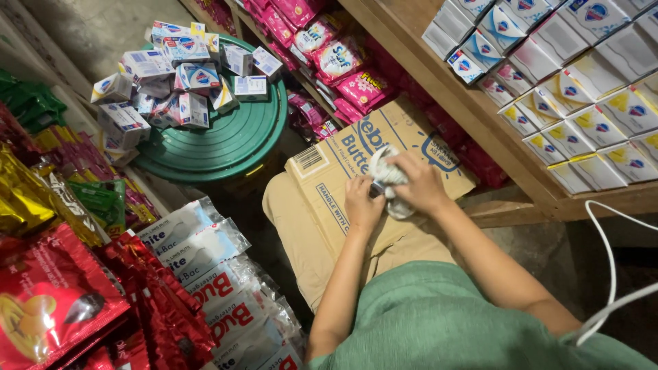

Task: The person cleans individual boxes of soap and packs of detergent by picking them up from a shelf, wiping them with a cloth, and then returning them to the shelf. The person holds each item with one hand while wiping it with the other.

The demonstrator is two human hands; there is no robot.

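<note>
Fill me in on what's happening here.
A seated person holds a small box in the left hand and presses a crumpled white cloth to it with the right hand, over a flattened brown cardboard carton on the lap. More small soap boxes sit piled on a round green plastic lid.

Hands: two, the left hand and right hand, both on one white cloth
Cardboard box: one, on the lap
Green lid: one, far left
Small soap boxes on the lid: roughly fifteen
White cable: one, near right
</note>
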